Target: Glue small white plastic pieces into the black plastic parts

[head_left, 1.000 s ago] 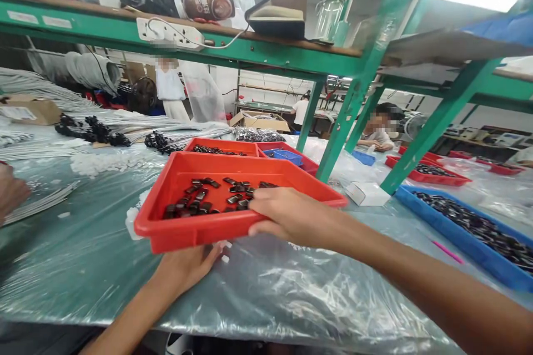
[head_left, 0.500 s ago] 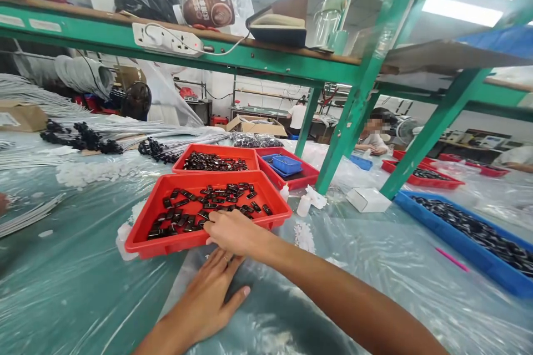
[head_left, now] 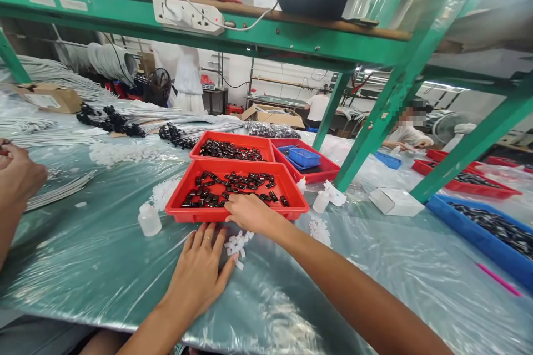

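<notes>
My left hand (head_left: 197, 266) lies flat on the plastic-covered table, fingers spread and holding nothing. Its thumb is beside a small heap of white pieces (head_left: 237, 245). My right hand (head_left: 252, 212) reaches over the front rim of a red tray (head_left: 233, 214), fingers curled down among small glossy black parts (head_left: 210, 198). The fingertips are partly hidden, so whatever they pinch does not show. To the left of the tray stands a white plastic bottle (head_left: 149, 221).
Behind are a red tray of black parts (head_left: 231, 151) and one holding a blue basket (head_left: 305, 157). A co-worker's hand (head_left: 19, 172) is at the left edge. A green shelf post (head_left: 370, 122) stands right, near a blue tray (head_left: 462, 233).
The view has shifted, so the table's front edge and a co-worker's hands now show. My left hand sits farther from my right, and the white pieces are uncovered. My right hand stays at the tray.
</notes>
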Available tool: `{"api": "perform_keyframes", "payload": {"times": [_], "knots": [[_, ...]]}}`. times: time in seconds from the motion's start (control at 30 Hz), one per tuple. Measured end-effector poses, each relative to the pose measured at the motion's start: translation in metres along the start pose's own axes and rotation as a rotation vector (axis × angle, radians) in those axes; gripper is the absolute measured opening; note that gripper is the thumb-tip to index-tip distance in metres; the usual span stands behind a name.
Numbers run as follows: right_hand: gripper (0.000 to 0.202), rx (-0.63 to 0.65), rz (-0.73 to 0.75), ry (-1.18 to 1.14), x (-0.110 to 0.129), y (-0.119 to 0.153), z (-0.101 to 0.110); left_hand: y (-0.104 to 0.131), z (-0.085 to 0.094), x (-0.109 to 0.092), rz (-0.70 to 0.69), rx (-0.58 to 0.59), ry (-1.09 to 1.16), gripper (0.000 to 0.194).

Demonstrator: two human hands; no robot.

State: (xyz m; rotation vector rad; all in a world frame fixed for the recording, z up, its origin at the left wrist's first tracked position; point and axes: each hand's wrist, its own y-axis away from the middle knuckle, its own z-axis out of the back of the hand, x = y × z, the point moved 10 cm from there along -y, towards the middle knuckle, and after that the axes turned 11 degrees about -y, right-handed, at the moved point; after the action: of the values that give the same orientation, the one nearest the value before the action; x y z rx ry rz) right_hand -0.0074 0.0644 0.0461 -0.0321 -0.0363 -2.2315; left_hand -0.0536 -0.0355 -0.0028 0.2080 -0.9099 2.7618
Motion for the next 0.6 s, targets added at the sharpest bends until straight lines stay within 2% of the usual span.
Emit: {"api": "perform_keyframes", "payload": {"times": [0.23,0.4,0.5,0.6], "knots": [[0.025,-0.017,0.045,-0.002,0.0,0.002,-0.011,0.017,0.005,0.007,0.001,-0.066,-0.049,0.061],[0.023,-0.138,0.073,-0.02,0.01,0.004,-0.003,0.018,0.016,0.003,-0.049,-0.132,-0.017,0.06],[0.026,-0.28,0.083,-0.063,0.004,0.028,0.022,0.021,0.027,0.006,-0.098,-0.17,0.031,0.054],[0.025,-0.474,0.036,-0.137,-0.028,0.086,0.052,0.026,0.035,0.019,-0.148,-0.176,0.153,0.044]]}}
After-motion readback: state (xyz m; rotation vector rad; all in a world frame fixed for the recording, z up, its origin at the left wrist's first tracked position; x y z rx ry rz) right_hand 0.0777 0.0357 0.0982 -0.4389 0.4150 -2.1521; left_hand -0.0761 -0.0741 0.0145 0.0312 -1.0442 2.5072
